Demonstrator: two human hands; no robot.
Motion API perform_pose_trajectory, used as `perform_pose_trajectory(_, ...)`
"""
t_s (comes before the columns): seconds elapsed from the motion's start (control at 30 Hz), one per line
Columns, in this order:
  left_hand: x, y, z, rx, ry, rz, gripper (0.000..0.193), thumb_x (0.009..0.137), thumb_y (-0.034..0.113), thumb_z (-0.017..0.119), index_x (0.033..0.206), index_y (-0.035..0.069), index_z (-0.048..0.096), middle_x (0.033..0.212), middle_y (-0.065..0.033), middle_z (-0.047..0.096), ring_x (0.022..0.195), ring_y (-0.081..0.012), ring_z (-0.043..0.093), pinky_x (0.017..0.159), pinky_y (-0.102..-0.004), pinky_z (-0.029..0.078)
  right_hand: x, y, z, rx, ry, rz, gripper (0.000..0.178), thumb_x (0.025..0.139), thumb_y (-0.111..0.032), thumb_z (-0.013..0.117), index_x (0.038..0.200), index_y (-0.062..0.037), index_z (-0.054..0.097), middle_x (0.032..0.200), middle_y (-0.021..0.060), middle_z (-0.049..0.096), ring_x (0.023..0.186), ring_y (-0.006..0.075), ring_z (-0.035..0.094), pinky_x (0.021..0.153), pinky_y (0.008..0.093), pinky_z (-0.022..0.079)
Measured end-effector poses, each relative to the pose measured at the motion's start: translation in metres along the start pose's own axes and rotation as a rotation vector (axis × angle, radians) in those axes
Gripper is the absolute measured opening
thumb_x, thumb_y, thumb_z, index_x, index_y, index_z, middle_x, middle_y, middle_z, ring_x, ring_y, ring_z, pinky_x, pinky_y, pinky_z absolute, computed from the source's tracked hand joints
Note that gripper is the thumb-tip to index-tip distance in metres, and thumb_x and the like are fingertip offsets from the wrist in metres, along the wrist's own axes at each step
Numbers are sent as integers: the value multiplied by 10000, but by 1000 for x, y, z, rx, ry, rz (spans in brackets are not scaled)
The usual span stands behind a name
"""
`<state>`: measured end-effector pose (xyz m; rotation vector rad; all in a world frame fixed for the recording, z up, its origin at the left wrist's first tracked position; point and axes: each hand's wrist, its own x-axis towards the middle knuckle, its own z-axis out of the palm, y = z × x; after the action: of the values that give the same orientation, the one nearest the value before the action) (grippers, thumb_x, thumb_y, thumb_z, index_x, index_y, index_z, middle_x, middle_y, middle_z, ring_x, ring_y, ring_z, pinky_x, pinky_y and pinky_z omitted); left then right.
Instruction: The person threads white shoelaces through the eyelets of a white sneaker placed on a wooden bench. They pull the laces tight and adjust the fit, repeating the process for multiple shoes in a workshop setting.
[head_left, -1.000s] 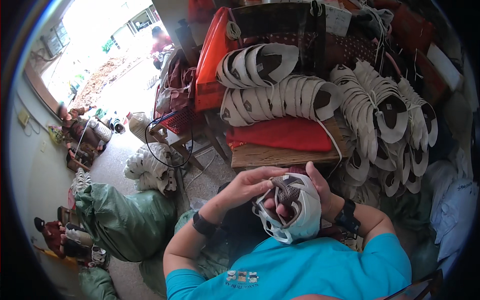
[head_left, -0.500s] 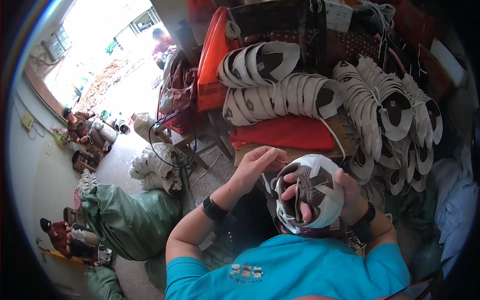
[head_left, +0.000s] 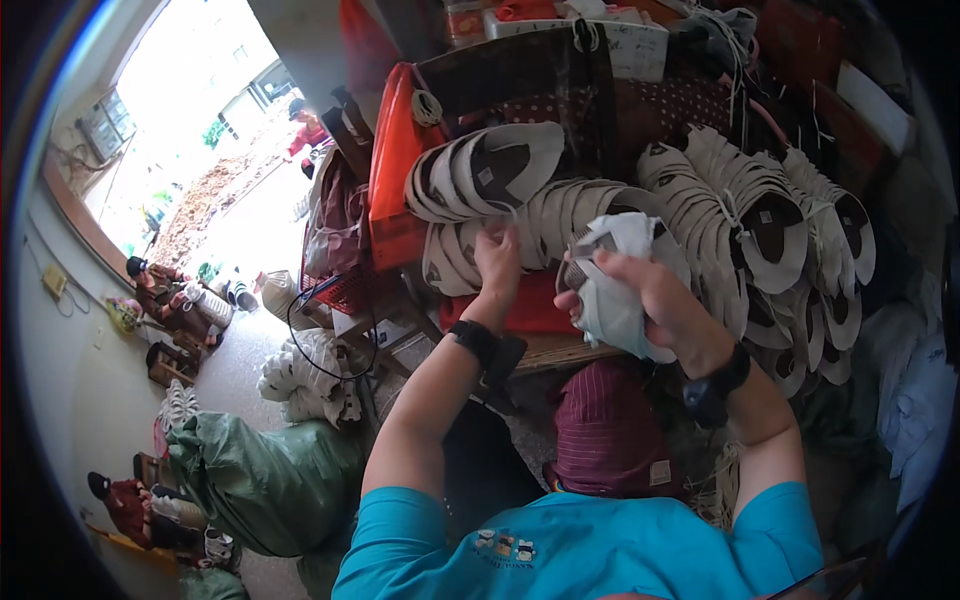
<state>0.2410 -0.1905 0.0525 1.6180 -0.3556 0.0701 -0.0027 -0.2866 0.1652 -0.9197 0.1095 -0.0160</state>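
Observation:
My right hand [head_left: 662,300] is closed round a white shoe upper [head_left: 612,312], raised in front of my chest and tilted so its pale outer side faces me. Farther left, my left hand [head_left: 498,262] has its fingers pinched together; what is between them, if anything, I cannot make out. It is in front of a row of nested beige shoe uppers [head_left: 560,225], and whether it touches them I cannot tell. Above that row lies a smaller stack of uppers [head_left: 480,175] with dark insides. Beneath is a folded red cloth [head_left: 535,314] on a wooden surface [head_left: 575,352].
More uppers [head_left: 765,225] hang in tied bundles on the right. An orange-red bag [head_left: 392,170] and a red basket [head_left: 345,292] stand left of the stacks. A green sack [head_left: 260,480] lies on the floor. Several people sit farther off. Maroon striped cloth [head_left: 610,420] covers my lap.
Both hands have moved up and away from my body. My left hand has left the upper's side for the stacked row; my right hand has turned the upper over. The view has shifted.

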Motion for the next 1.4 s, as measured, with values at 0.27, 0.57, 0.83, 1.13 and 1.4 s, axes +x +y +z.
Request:
perform_pose_trajectory(0.27,24,-51,6,16,-37,-20,308,889,262,709,997,-22,657,892,-86,695,791,-214,665,737,-352,530,69,-5,2,-241,90,-401,270,947,-220,614,1134,-35,554,973,70,628,843,189,704,633,301,564)
perform_pose_trajectory(0.57,-17,13,-24,-277,-307,-26,156,968,109,618,1079,-1,624,880,-52,688,706,-92,621,609,-227,480,115,-16,-5,-186,42,-91,229,935,-235,635,1076,-55,623,953,56,655,831,172,664,700,347,562)
perform_pose_trajectory(0.83,-23,16,-31,113,-211,358,131,945,94,626,1023,31,711,884,-66,593,824,-163,600,719,-302,479,133,-20,-4,-115,31,35,265,940,-293,631,1072,-63,618,949,71,663,829,198,670,718,387,578)
perform_pose_trajectory(1.13,-35,4,-51,15,-330,245,201,957,103,618,1130,33,691,945,-66,582,763,-132,596,679,-280,504,154,-26,-4,-541,69,39,305,976,-262,585,1131,-2,618,939,118,702,800,217,713,692,374,603)
perform_pose_trajectory(1.4,21,-52,-147,-43,-213,14,253,962,140,625,1174,6,657,1045,-60,612,798,-101,605,737,-269,520,187,-70,28,-1187,196,-289,392,931,-337,638,953,51,689,925,158,721,756,236,683,718,347,534)
